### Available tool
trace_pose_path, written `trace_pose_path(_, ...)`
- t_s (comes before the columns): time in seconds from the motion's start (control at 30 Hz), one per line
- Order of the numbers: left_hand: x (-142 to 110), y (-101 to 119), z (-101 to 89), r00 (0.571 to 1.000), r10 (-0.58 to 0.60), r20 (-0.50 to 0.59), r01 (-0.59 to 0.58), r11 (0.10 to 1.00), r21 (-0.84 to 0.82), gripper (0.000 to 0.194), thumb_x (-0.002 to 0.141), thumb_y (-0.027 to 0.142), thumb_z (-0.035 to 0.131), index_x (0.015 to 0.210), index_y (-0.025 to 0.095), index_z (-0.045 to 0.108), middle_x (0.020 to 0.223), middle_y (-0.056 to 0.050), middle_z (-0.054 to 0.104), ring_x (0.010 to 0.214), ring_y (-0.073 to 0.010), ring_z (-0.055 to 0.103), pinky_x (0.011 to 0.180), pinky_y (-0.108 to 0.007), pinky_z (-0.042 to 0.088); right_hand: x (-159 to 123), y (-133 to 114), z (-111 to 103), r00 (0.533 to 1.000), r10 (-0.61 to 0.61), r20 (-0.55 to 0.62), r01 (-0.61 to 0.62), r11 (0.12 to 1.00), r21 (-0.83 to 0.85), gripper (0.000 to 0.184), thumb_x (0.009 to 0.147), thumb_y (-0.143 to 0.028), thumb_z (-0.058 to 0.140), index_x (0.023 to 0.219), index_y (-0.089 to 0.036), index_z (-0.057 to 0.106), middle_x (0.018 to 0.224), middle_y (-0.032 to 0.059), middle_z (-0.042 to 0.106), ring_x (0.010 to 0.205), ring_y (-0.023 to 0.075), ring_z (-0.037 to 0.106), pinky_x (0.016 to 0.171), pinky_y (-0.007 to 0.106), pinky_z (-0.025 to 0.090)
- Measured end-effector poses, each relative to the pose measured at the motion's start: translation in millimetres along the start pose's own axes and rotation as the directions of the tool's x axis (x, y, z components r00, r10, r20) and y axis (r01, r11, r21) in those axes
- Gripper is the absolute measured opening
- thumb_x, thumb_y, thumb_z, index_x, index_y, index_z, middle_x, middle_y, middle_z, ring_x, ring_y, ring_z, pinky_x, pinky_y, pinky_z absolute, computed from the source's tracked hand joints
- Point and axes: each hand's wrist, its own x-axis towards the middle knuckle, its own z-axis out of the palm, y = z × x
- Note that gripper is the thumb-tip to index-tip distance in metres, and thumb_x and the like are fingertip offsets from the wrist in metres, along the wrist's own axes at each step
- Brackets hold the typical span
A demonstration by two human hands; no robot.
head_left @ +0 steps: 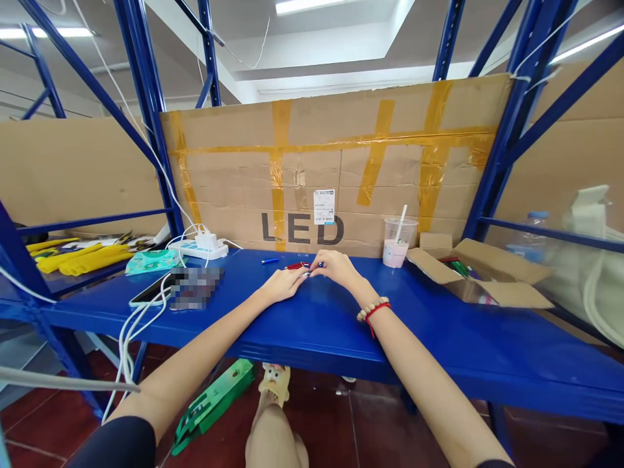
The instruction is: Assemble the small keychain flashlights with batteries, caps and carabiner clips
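Note:
Both my hands meet at the middle of the blue shelf top (322, 325). My left hand (283, 284) pinches the end of a thin pen-like thing, and my right hand (336, 266) closes on its other end. A red pen (296, 265) lies just behind my fingers, and a blue tip shows by my right hand. Another blue pen (270, 261) lies a little to the left. A beaded bracelet and red string (373, 308) sit on my right wrist.
A taped cardboard sheet marked LED (336, 175) backs the shelf. An open cardboard box (480, 273) with pens and a plastic cup with a straw (397, 244) stand at right. A phone (151, 290), white cables, a power strip (199, 248) and a tissue pack (151, 261) lie at left.

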Motion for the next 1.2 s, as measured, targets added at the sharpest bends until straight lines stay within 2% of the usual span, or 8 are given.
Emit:
trace_pose_path(0.2,-21.7,17.0,-12.7,0.998,-0.062,0.009,0.062,0.998,-0.008,0.037,0.093,0.033,0.025,0.122,0.023,0.046,0.118,-0.004,0.057,0.103,-0.0230,0.057,0.078,-0.031,0.048,-14.9,-9.0,7.9,0.999,0.044,-0.022,-0.039,0.979,0.200,0.012,0.071,-0.033,0.068,0.071,-0.021,0.069,0.074,-0.0028,0.065,0.048,0.0055,0.052,0.053,0.021,0.034)
trace_pose_path(0.37,-40.5,28.9,-19.5,0.980,-0.198,0.015,0.198,0.973,-0.123,0.036,0.093,0.035,0.025,0.118,0.025,0.049,0.112,-0.004,0.061,0.102,-0.0222,0.058,0.079,-0.031,0.047,-17.7,-9.0,27.0,0.997,0.065,-0.031,-0.047,0.913,0.405,0.026,0.070,-0.045,0.065,0.074,-0.019,0.069,0.077,0.0019,0.065,0.044,0.0076,0.052,0.048,0.022,0.039)
trace_pose_path(0.53,-49.1,30.5,-22.5,0.958,-0.280,0.056,0.285,0.925,-0.250,0.035,0.092,0.036,0.026,0.113,0.028,0.053,0.107,-0.002,0.063,0.100,-0.0223,0.058,0.080,-0.033,0.046,-11.3,-9.3,34.5,0.998,0.017,0.053,-0.044,0.823,0.566,0.033,0.064,-0.047,0.067,0.070,-0.015,0.069,0.071,0.0051,0.064,0.043,0.0089,0.051,0.044,0.022,0.040)
trace_pose_path(0.67,-44.6,25.9,-20.3,0.962,-0.271,0.041,0.266,0.887,-0.378,0.035,0.092,0.038,0.025,0.113,0.026,0.051,0.100,-0.003,0.064,0.092,-0.0198,0.060,0.075,-0.030,0.047,-6.3,-5.4,34.2,0.994,0.079,0.068,-0.105,0.774,0.624,0.037,0.066,-0.048,0.065,0.074,-0.013,0.070,0.062,0.0058,0.064,0.040,0.0095,0.049,0.041,0.022,0.039)
trace_pose_path(0.83,-40.0,20.9,-15.7,0.981,-0.195,-0.021,0.159,0.853,-0.497,0.035,0.093,0.035,0.024,0.107,0.021,0.053,0.081,-0.002,0.063,0.076,-0.0148,0.060,0.071,-0.025,0.045,-6.1,-7.6,31.9,0.989,0.132,0.070,-0.146,0.750,0.645,0.037,0.064,-0.048,0.066,0.071,-0.012,0.070,0.061,0.0063,0.064,0.040,0.0085,0.047,0.042,0.022,0.039)
trace_pose_path(0.97,-37.1,20.0,-14.1,0.980,-0.200,0.007,0.178,0.855,-0.487,0.033,0.092,0.035,0.026,0.108,0.022,0.052,0.073,0.000,0.059,0.072,-0.0136,0.057,0.070,-0.024,0.043,-8.8,-9.5,28.3,0.981,0.170,0.090,-0.185,0.709,0.680,0.039,0.058,-0.048,0.069,0.071,-0.011,0.070,0.058,0.0047,0.061,0.040,0.0078,0.046,0.039,0.021,0.036)
trace_pose_path(1.2,-35.3,23.6,-18.1,0.981,-0.192,0.034,0.188,0.881,-0.435,0.033,0.092,0.039,0.023,0.108,0.025,0.049,0.069,0.003,0.055,0.069,-0.0133,0.056,0.066,-0.023,0.041,-10.4,-4.5,25.7,0.985,0.129,0.118,-0.174,0.681,0.711,0.037,0.060,-0.045,0.070,0.075,-0.011,0.071,0.064,0.0058,0.064,0.042,0.0066,0.046,0.041,0.020,0.037)
